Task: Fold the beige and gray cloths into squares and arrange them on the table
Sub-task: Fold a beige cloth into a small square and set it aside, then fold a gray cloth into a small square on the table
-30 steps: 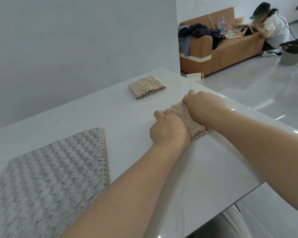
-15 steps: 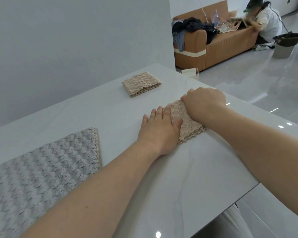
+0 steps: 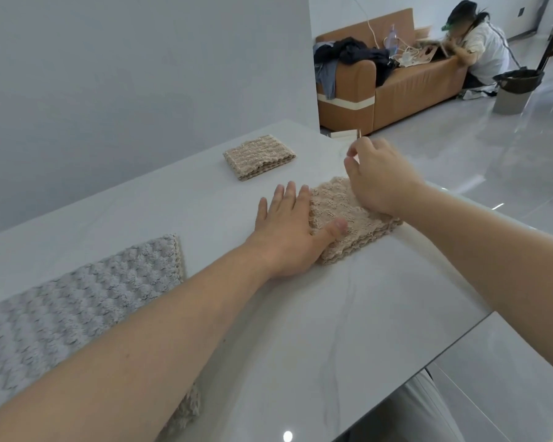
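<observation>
A folded beige cloth (image 3: 342,215) lies on the white table (image 3: 300,330) near its right edge. My left hand (image 3: 288,228) lies flat beside it, fingers straight on the table and thumb pressing the cloth's near left part. My right hand (image 3: 377,177) is over the cloth's far side, its heel on the fabric and its loosely curled fingers raised, holding nothing. A second folded beige cloth (image 3: 258,157) sits farther back. At the left a gray cloth (image 3: 61,307) lies spread out, with a bit of beige fabric (image 3: 186,409) showing under its near corner.
A grey wall runs along the table's far left side. The table's right edge drops to a glossy floor. Beyond stand a brown sofa (image 3: 396,87) with clothes on it, a person (image 3: 482,49) sitting on the floor and a bin (image 3: 514,90).
My left hand went from a fist to flat against the cloth's left side. My right hand has lifted its fingers off the cloth's far edge.
</observation>
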